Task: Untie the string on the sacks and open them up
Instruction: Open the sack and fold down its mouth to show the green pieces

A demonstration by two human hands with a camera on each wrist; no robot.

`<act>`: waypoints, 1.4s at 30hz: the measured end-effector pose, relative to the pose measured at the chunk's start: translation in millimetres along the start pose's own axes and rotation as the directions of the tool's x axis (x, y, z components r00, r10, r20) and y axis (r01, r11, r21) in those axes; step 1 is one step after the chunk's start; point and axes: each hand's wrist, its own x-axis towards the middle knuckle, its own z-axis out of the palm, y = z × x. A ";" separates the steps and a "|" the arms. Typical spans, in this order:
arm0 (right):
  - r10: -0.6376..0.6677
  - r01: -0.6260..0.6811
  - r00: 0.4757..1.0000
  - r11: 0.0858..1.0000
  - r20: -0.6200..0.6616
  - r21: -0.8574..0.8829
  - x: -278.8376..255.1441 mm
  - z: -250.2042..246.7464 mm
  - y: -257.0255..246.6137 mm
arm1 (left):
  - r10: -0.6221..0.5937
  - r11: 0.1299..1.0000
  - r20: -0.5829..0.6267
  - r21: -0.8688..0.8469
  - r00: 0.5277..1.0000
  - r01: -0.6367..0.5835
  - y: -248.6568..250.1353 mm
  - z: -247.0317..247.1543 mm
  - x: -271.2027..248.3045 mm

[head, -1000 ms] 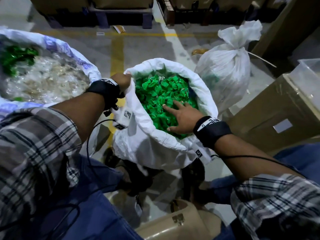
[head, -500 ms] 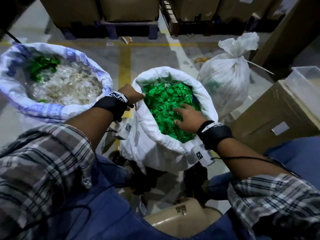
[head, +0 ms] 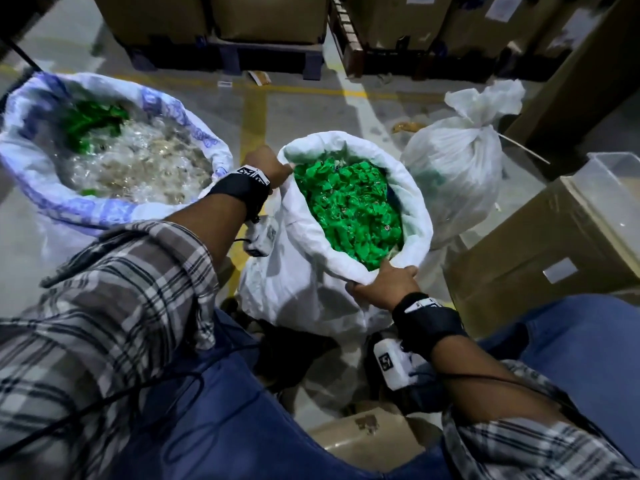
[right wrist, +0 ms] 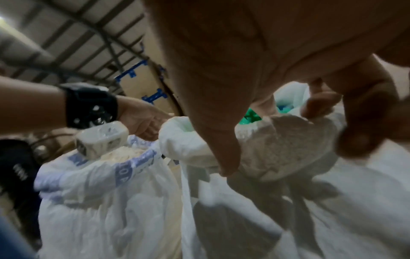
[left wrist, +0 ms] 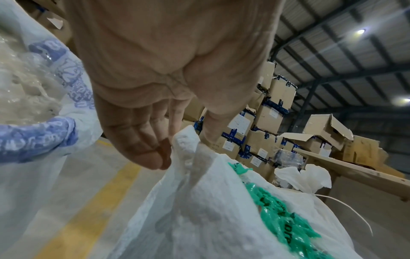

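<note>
An open white sack full of green wrapped pieces stands on the floor in front of me, its rim rolled down. My left hand pinches the far left rim between thumb and fingers. My right hand grips the rolled near rim, thumb over the edge. A second white sack stands behind to the right, its neck tied shut with a pale string, also visible in the left wrist view. A larger blue-printed sack at left is open and holds clear wrappers.
Cardboard boxes and a clear plastic bin stand at right. Pallets with boxes line the back. A yellow floor line runs between the sacks. My knees in blue trousers flank a tan stool.
My right hand has come out of the green pieces and taken hold of the sack's near rim. My left hand still holds the left rim. The view has shifted.
</note>
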 end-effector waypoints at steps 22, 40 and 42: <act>-0.138 0.259 0.956 0.808 -0.258 0.529 119.2 -85.9 -116.3 | -0.218 0.954 0.293 -0.137 0.931 0.266 -46.3 -35.1 4.1; -0.065 -0.164 0.979 0.312 0.193 0.936 92.8 -8.5 -125.0 | -0.225 0.974 -0.106 -0.029 0.969 0.223 -62.2 -30.9 40.4; -0.114 -0.102 0.982 0.341 0.149 0.934 105.2 -10.0 -132.4 | -0.232 0.972 -0.124 -0.067 0.965 0.225 -66.2 -33.9 44.8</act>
